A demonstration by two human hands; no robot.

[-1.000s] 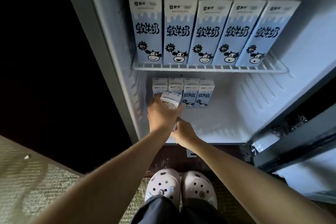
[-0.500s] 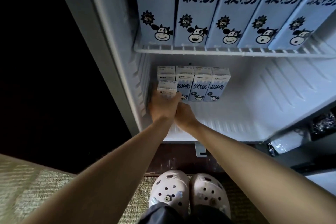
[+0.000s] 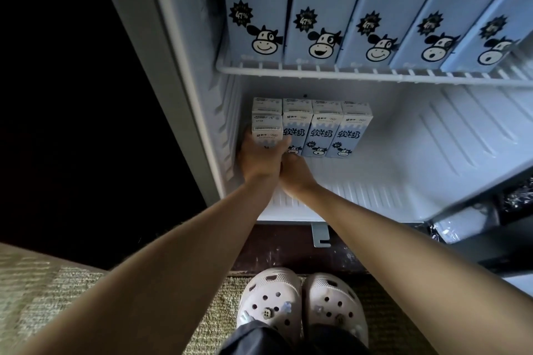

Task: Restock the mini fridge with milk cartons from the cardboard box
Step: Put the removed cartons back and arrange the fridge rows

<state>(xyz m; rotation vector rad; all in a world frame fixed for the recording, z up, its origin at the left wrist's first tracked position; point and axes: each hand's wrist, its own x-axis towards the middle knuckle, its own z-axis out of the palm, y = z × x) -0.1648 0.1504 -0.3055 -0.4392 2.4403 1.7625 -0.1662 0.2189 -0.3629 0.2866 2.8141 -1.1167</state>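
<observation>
The mini fridge [image 3: 184,95] stands open in front of me. My left hand [image 3: 258,161] grips a small blue-and-white milk carton [image 3: 266,130] upright at the left end of the lower compartment, in front of another carton. Right beside it, my right hand [image 3: 295,177] rests low, with its fingers reaching toward the foot of the cartons; the fingertips are partly hidden. Three more small cartons [image 3: 323,135] stand in a row to the right. Several tall cartons [image 3: 323,8] fill the wire shelf [image 3: 375,75] above. The cardboard box is out of view.
The white fridge floor [image 3: 418,176] stretches to the right of the carton row. The open door [image 3: 490,242] hangs at the lower right. My two pale clogs [image 3: 271,302] stand on a woven rug [image 3: 43,302]. Left of the fridge all is dark.
My left hand has carried the carton from a tilted position down and back until it stands upright at the left of the row. My head has moved closer to the fridge.
</observation>
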